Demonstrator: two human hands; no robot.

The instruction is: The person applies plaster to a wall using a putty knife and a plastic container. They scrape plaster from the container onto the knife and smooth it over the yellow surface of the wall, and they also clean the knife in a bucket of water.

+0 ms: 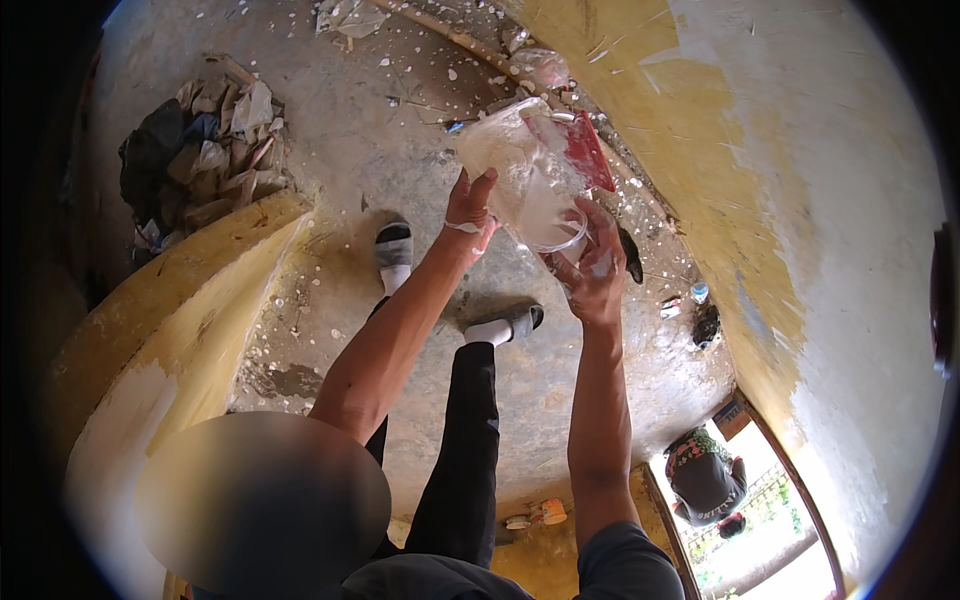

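Note:
A pale, white-dusted bag [495,160] with a red part [588,152] is held up ahead of me over the floor. My left hand [470,215] is closed on its near left edge, thumb on top and the other fingers mostly hidden behind. White smears mark this hand's wrist. At the bag's near right, my right hand [595,265] is wrapped round a clear round container [553,225] with a whitish inside. Its rim is tilted against the bag, and white powder coats the fingers. Whether anything flows between bag and container, I cannot tell.
Rubbish lies heaped [205,160] at the left beside a low yellow wall [200,290]. White flecks dot the concrete floor [400,120]. A peeling yellow wall [720,170] runs along the right. At lower right another person [705,480] is by a bright doorway. A blurred oval covers the lower left.

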